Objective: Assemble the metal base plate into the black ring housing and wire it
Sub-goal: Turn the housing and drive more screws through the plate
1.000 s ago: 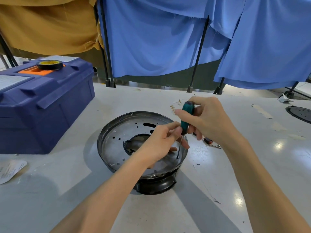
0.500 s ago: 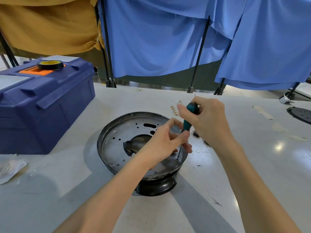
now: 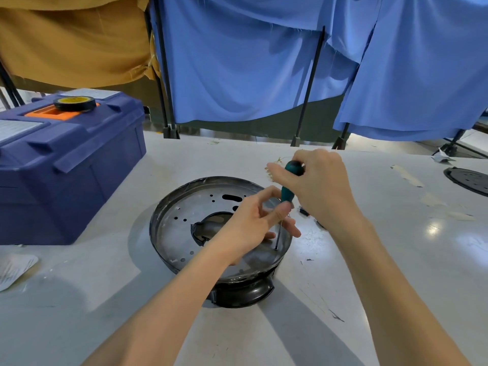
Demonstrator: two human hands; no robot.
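A round, perforated metal base plate [image 3: 179, 228] sits inside a black ring housing [image 3: 243, 294], which stands on the white tabletop [image 3: 396, 260] in the middle of the view. The plate has a large irregular cut-out at its centre and many small holes.

The right hand [image 3: 317, 183] grips the teal handle of a thin-shafted screwdriver [image 3: 287, 192], fingers wrapped round its top. The tool stands almost upright, and its tip touches the plate close to the right rim. The left hand [image 3: 250, 225] reaches over the plate, and its fingertips pinch the steel shaft just under the handle.

A large blue plastic toolbox [image 3: 66, 165] stands on the tabletop to the left, well apart from the housing, with a black roll of tape [image 3: 74, 103] lying on its orange lid insert. A dark perforated disc [image 3: 470, 179] lies at the far right edge. Blue cloth curtains [image 3: 237, 62] hang behind the tabletop.
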